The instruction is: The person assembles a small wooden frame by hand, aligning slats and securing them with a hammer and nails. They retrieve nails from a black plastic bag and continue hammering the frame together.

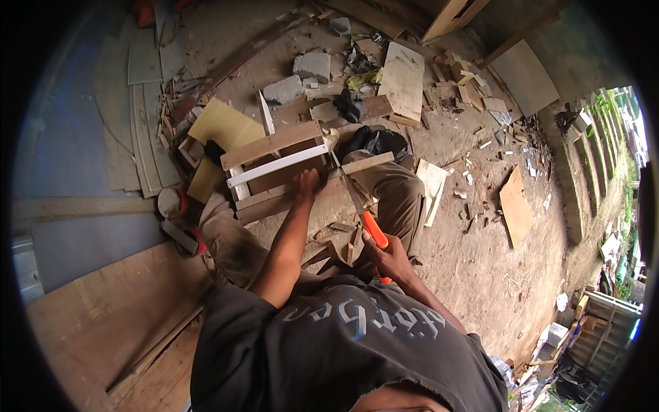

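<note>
My right hand is closed around the orange handle of a handsaw. The saw's narrow blade slants up and away, its far end beside the right end of a wooden frame. This box-like frame is made of brown slats and one white slat, and it lies across my knees. My left hand grips its near side, fingers bent and partly hidden. From the frame's right end a light wooden strip sticks out over my right knee. Whether the blade touches wood cannot be made out.
Wood offcuts lie between my legs. Beyond the frame are a yellowish board, concrete blocks, black plastic and a pale panel. At right lies a plywood piece; red-rimmed cans stand left.
</note>
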`<state>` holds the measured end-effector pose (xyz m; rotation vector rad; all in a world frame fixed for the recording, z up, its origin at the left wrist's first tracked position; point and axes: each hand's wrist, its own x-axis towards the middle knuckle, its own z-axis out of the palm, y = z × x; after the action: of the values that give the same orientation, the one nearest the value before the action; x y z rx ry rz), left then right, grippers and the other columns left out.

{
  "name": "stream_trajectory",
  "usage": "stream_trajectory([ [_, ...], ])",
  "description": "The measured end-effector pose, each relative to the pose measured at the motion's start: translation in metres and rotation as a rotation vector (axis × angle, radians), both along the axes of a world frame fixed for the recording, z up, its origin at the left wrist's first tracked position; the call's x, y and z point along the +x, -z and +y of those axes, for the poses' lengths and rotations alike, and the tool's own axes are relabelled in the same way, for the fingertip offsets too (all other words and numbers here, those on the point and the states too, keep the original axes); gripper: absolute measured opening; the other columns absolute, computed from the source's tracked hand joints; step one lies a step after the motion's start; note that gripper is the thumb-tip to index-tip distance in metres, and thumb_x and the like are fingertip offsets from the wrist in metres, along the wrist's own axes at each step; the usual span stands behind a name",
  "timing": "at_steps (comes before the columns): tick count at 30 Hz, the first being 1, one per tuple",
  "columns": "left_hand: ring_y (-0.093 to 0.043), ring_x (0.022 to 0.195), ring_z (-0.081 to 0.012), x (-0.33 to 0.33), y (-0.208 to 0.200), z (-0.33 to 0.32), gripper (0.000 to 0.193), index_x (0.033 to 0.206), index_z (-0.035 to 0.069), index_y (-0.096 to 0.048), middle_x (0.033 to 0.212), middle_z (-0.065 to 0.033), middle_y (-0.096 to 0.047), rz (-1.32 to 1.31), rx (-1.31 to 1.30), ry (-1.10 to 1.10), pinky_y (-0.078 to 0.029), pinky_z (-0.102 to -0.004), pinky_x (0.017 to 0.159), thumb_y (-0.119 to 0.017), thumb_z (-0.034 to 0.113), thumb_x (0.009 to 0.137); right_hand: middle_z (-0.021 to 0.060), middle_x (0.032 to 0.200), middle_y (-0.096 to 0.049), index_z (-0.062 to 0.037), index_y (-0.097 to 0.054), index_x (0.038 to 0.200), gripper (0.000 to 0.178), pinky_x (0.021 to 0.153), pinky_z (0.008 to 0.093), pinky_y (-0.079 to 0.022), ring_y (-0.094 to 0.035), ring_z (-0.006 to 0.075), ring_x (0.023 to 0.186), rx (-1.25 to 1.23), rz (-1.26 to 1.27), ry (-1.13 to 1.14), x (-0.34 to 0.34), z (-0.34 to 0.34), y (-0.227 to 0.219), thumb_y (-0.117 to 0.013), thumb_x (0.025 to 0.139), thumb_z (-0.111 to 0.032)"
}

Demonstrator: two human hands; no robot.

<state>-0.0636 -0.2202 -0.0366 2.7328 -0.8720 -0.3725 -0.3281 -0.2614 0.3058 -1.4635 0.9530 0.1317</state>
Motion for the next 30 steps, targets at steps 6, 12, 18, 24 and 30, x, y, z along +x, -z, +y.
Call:
stream_trajectory([
  [6,-0.068,0.091,-0.0362,0.006,-0.043,0.013,0.028,0.092,0.01,-0.068,0.096,-0.0162,-0.07,0.084,0.041,0.049,-0.052,-0.051,0.08,-0.047,0.029,0.091,-0.0042,0.06,-0.045,-0.0008,-0.055,0.072,0.05,0.051,0.0254,-0.033,-0.04,0.0051,0.059,-0.075,-0.041,0.084,0.009,0.015,-0.005,-0.061,0.096,-0.044],
  [12,-0.066,0.101,-0.037,-0.007,-0.08,0.008,0.052,0.096,0.009,-0.069,0.103,-0.0175,-0.07,0.152,0.008,0.041,-0.047,-0.0519,0.091,-0.036,0.049,0.094,0.0056,0.059,-0.048,0.0043,-0.057,0.073,0.052,0.055,0.0335,-0.039,-0.043,0.0097,0.061,-0.277,-0.004,0.017,0.028,0.012,-0.005,-0.059,0.097,-0.042],
  [18,-0.06,0.113,-0.036,-0.001,-0.114,0.009,0.055,0.11,0.007,-0.067,0.115,-0.0206,-0.065,0.325,0.129,0.002,-0.042,-0.0507,0.099,-0.038,0.051,0.094,0.0045,0.058,-0.046,0.0063,-0.055,0.074,0.052,0.054,0.0331,-0.038,-0.041,0.0088,0.061,-0.33,0.089,-0.037,0.013,0.016,-0.034,-0.058,0.097,-0.04],
  [24,-0.063,0.108,-0.0359,-0.019,-0.112,0.012,0.055,0.114,0.008,-0.064,0.115,-0.0198,-0.065,0.304,0.071,0.088,-0.043,-0.0502,0.098,-0.033,0.049,0.096,0.0045,0.055,-0.045,0.0049,-0.055,0.073,0.049,0.053,0.0345,-0.039,-0.041,0.0089,0.06,-0.317,0.044,0.009,0.053,-0.019,0.034,-0.058,0.097,-0.038],
  [30,-0.063,0.105,-0.0413,-0.006,-0.085,0.018,0.072,0.101,0.009,-0.072,0.106,-0.022,-0.068,0.226,-0.044,0.002,-0.046,-0.0525,0.094,-0.025,0.063,0.096,0.0081,0.056,-0.05,0.0045,-0.058,0.078,0.044,0.056,0.0351,-0.042,-0.043,0.009,0.061,-0.352,0.056,-0.065,0.035,0.016,0.001,-0.061,0.095,-0.036],
])
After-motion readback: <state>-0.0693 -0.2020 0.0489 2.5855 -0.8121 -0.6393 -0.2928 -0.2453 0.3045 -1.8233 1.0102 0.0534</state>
